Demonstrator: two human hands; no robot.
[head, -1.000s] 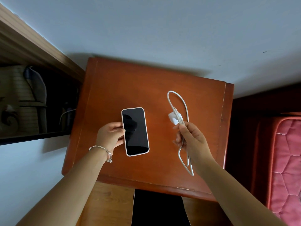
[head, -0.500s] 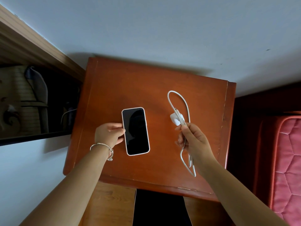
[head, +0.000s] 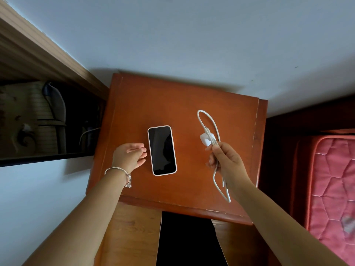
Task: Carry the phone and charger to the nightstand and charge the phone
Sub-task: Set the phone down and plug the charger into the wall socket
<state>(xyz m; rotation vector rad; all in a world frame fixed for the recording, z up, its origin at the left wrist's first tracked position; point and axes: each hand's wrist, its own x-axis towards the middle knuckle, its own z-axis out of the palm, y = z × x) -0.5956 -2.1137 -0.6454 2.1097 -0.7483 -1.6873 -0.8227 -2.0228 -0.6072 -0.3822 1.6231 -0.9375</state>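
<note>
the phone [head: 162, 150] lies flat, screen up, mid nightstand [head: 134, 104], long axis running away from me. i judge it rigid, slick and fragile, best pinched by its long edges. my left hand [head: 129, 156] is open and empty just beside it; my right hand [head: 224, 162] grips the limp, light charger [head: 205, 139] and bunched cable.

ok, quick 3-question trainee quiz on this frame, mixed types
1. True or false: the left hand holds the phone.
2. What does the right hand hold? A) phone B) charger C) bracelet
3. Fill in: the phone lies screen-up on the ____.

Key:
1. False; the hand is open beside the phone.
2. B, the charger with its cable.
3. Nightstand.
</note>
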